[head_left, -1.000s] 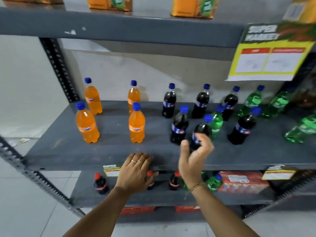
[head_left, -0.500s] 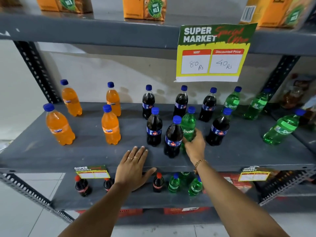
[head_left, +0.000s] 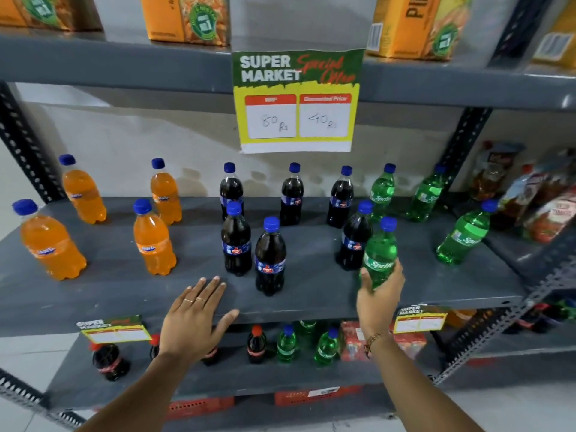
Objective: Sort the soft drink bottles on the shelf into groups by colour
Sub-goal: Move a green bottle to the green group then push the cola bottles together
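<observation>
On the grey middle shelf (head_left: 311, 302) stand several orange bottles (head_left: 152, 238) at the left, several dark cola bottles (head_left: 269, 257) in the middle and three green bottles (head_left: 464, 233) at the right. My right hand (head_left: 378, 296) grips a fourth green bottle (head_left: 380, 251) by its lower half, upright near the shelf's front edge, just right of a cola bottle (head_left: 353, 236). My left hand (head_left: 196, 316) lies flat, palm down and fingers spread, on the front edge of the shelf, holding nothing.
A yellow price sign (head_left: 297, 101) hangs from the upper shelf, which carries orange juice cartons (head_left: 187, 18). The lower shelf holds small cola and green bottles (head_left: 286, 344) and red packs. Snack packets (head_left: 542, 194) lie at the far right. Perforated uprights frame both sides.
My right hand has taken the green bottle from behind the front cola bottles and carried it rightward to the front, past a cola bottle. The left hand stayed on the shelf edge.
</observation>
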A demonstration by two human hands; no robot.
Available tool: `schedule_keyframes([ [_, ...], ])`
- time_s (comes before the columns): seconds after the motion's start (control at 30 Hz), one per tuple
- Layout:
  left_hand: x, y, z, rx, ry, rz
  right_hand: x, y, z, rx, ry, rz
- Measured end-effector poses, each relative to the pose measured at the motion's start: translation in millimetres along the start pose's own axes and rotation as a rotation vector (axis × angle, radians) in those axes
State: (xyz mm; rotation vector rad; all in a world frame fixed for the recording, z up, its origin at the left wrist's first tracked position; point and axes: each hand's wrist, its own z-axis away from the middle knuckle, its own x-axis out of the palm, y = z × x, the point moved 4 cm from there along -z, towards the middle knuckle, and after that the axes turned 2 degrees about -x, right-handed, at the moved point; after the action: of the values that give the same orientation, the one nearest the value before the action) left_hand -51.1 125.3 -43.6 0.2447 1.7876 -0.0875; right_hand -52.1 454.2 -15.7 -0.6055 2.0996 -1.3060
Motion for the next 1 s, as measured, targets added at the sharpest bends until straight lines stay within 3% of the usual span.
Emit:
schedule_keyframes([
  [0.2,-1,0,0,-0.013,-0.012,0.003,-16,27,-72,0.121,0.055,0.008],
  [0.37,3,-1,0,-0.024,-0.031,0.007,-21,46,-106,0.119,0.02,0.006],
  [0.53,2,2,-1,-0.027,-0.019,0.02,-25,41,-92,0.145,0.016,0.027],
  [0.63,-2,7,-3,-0.077,0.031,0.062,-19,13,-40,-0.025,0.141,0.025],
  [0.73,-9,15,-13,-0.205,0.08,0.132,24,-31,27,-0.228,-0.155,-0.116],
  [0.87,-18,15,-32,-0.404,0.093,0.349,87,-64,74,-0.227,-0.603,-0.061],
  [1.0,-17,9,-51,-0.447,0.063,0.659,113,-64,74,-0.123,-0.618,-0.018],
])
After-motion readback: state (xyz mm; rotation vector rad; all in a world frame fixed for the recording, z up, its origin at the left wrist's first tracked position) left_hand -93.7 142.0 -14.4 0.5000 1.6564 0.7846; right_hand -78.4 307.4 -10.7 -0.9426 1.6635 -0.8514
